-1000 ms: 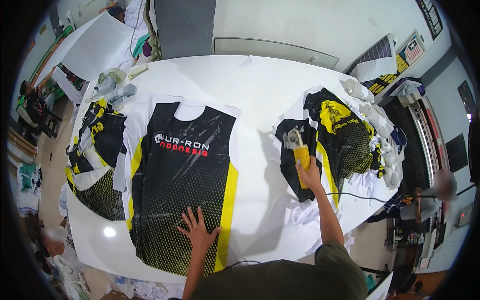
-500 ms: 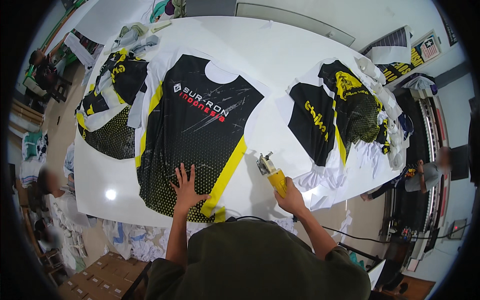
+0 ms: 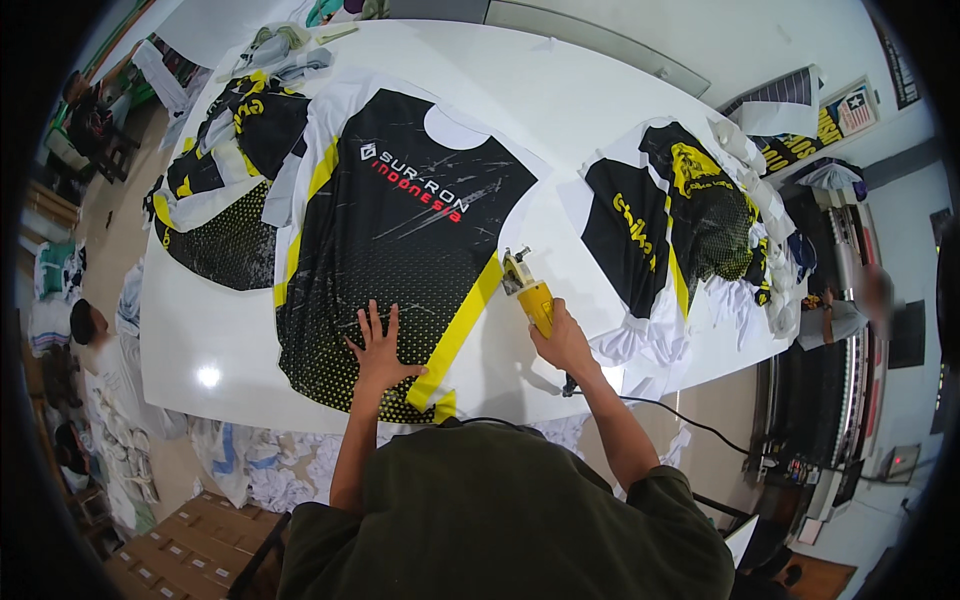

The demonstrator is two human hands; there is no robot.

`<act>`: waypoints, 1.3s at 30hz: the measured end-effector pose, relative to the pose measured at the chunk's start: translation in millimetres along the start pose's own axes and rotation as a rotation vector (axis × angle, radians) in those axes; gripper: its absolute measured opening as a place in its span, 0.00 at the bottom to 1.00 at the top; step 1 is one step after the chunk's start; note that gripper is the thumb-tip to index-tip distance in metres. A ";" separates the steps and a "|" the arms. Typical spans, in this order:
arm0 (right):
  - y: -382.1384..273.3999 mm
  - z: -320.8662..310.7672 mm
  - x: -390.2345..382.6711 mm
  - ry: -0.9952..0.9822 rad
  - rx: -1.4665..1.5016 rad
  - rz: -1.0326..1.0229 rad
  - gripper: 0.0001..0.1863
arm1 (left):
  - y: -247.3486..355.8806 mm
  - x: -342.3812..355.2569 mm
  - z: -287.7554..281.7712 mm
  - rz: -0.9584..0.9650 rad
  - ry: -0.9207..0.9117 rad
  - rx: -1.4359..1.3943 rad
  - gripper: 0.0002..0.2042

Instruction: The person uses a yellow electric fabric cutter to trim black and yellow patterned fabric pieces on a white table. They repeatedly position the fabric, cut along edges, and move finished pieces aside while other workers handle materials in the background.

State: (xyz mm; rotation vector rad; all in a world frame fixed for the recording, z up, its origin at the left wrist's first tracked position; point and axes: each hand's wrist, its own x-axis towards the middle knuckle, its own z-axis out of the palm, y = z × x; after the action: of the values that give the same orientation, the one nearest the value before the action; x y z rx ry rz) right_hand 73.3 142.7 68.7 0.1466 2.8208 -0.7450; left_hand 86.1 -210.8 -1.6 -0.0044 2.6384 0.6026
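One white table (image 3: 560,110) carries three groups of printed fabric. One black and yellow jersey panel (image 3: 400,240) lies flat in the middle, neck end away from the person and hem toward them, its long axis running near to far. One stack of matching pieces (image 3: 225,180) lies at the left; one heap of cut pieces (image 3: 690,230) lies at the right.

One yellow electric cutter (image 3: 528,292) stands on the table just beside the panel's right yellow stripe. Its long axis runs from the wrist toward the far left, blade end pointing away.

The right hand (image 3: 565,345) is wrapped around the cutter's handle. The left hand (image 3: 378,348) presses flat on the panel's lower part, fingers spread. One black cord (image 3: 680,418) trails off to the right.
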 end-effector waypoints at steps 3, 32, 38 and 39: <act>-6.2 2.1 1.0 0.001 0.007 0.026 0.30 | -2.0 -0.3 1.8 0.007 0.011 -0.014 0.73; -88.3 46.4 100.7 0.230 0.045 0.323 0.29 | -7.0 -1.3 -13.7 0.010 0.001 -0.167 0.68; -78.9 44.2 131.3 0.308 0.006 0.335 0.32 | -7.0 -0.7 -19.2 -0.006 -0.033 -0.194 0.67; -78.4 42.9 135.8 0.306 0.009 0.337 0.32 | -7.6 0.0 -18.7 -0.010 -0.040 -0.193 0.67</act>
State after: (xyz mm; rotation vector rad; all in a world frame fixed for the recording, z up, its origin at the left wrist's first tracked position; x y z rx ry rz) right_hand -62.4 58.8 37.5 0.7763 2.9530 -0.7059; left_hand 79.2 -225.4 10.4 -0.0627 2.5302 0.8430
